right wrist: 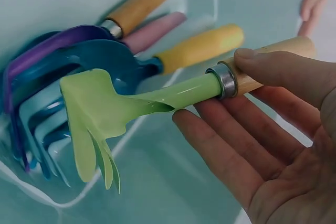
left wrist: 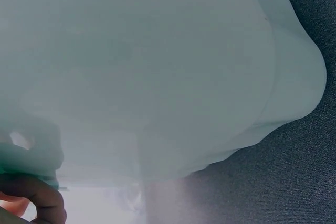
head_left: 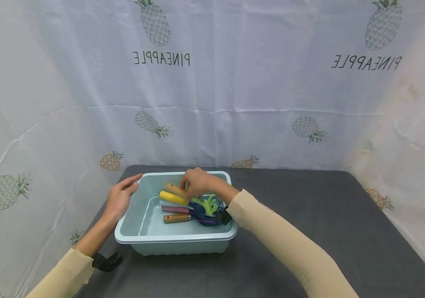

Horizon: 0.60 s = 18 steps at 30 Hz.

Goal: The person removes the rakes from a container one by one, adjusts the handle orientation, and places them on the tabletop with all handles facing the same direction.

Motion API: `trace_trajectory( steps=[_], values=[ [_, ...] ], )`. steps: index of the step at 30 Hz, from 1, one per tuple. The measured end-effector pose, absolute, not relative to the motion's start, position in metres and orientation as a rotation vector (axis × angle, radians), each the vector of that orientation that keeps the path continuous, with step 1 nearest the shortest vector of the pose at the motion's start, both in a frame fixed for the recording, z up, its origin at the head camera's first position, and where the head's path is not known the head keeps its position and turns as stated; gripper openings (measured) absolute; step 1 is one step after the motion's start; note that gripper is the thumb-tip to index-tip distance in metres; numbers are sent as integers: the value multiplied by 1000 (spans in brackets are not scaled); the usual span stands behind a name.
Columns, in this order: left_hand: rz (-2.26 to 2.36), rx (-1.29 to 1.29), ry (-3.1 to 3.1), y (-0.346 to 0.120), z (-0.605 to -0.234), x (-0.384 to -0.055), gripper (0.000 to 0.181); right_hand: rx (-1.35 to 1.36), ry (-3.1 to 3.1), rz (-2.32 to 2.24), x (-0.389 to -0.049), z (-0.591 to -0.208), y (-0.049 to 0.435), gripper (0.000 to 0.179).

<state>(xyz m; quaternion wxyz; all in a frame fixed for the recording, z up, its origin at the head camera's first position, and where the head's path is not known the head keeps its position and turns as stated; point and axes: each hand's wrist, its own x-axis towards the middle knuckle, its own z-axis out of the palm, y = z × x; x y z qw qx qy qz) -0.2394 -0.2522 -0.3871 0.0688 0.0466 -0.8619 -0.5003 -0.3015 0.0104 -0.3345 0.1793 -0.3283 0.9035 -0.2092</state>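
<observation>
A pale blue-green plastic basin (head_left: 175,239) stands on the dark table and holds several garden hand tools. My right hand (head_left: 199,182) reaches over the far right of it. In the right wrist view that hand (right wrist: 278,129) pinches a light green hand rake (right wrist: 100,103) by its wooden handle, thumb on top and fingers beneath, its prongs pointing down. Under the rake lie tools with a yellow handle (head_left: 173,198), a pink handle (head_left: 175,209) and a brown wooden handle (head_left: 176,218). At the basin's left rim my left hand (head_left: 118,200) grips the edge, a bent finger (left wrist: 44,198) showing.
In the right wrist view, a purple tool head (right wrist: 52,51), a dark blue one (right wrist: 105,59) and a light blue rake (right wrist: 42,108) overlap in the basin. A white pineapple-print curtain (head_left: 216,82) hangs behind the dark table (head_left: 294,215).
</observation>
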Motion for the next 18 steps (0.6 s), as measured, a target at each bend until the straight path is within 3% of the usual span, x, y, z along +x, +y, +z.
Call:
trace_trajectory(
  steps=[18],
  values=[
    [-1543,162,-2602,-252,-382,-238,46,-1023,2516,-749,-282,-265,46,29]
  ],
)
